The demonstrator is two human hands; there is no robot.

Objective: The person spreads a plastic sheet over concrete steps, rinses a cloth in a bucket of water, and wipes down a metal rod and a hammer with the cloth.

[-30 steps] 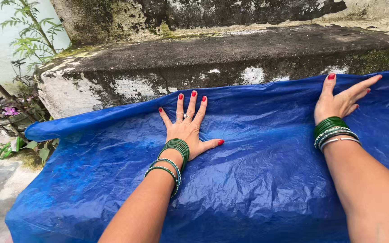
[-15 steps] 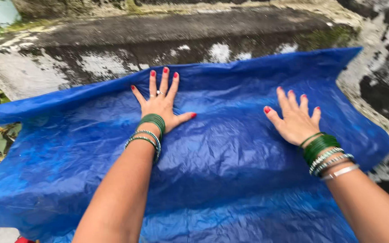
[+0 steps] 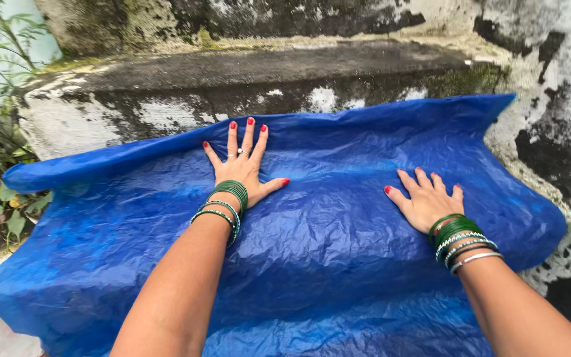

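Blue tarp (image 3: 338, 264) spread across the middle and lower frame, upper edge against a stained concrete ledge (image 3: 246, 73). Left hand (image 3: 244, 168) flat on it at upper centre, fingers splayed (ring showing). Right hand (image 3: 427, 198) pressed palm-down at centre right, fingers open, gripping nothing. Green plants (image 3: 1, 165) at left edge.

Weathered concrete step (image 3: 246, 69), stained dark, flaking white paint, filling the upper half of the frame. Draped directly over it, crinkled blue tarpaulin (image 3: 338, 244) spreading across centre and bottom, upper edge curled against the step's riser.
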